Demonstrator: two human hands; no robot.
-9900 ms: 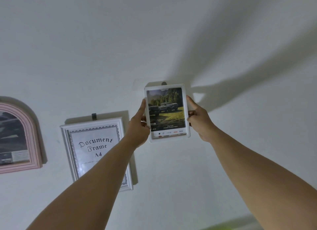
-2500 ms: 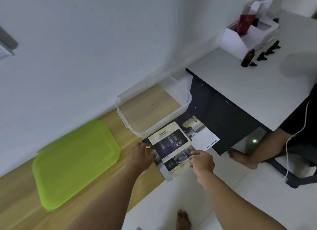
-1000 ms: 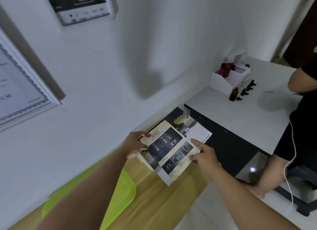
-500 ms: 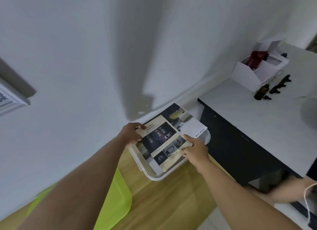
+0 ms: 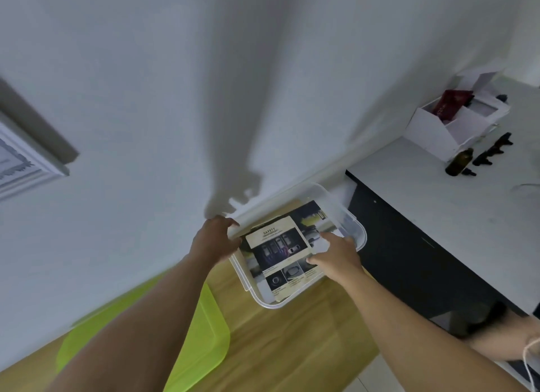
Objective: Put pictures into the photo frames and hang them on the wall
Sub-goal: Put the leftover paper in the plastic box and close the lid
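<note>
A stack of printed pictures (image 5: 280,250), topped by a beige sheet headed "SAFETY", lies inside a clear plastic box (image 5: 357,227) on the wooden table (image 5: 298,342). My left hand (image 5: 214,239) grips the stack's left edge at the box's far left corner. My right hand (image 5: 336,255) holds the stack's right side, thumb on top. A white document frame (image 5: 26,160) hangs on the wall at the left edge, only its corner visible.
A lime-green lid (image 5: 204,330) lies on the wood left of the box. To the right stands a white desk (image 5: 455,213) with a white organiser box (image 5: 450,125), a brown bottle (image 5: 458,162) and small black pieces. Another person's arm (image 5: 508,336) shows at the lower right.
Both hands have lowered the stack of pictures from above the table into the clear box. The view has tipped down, away from the hung frames.
</note>
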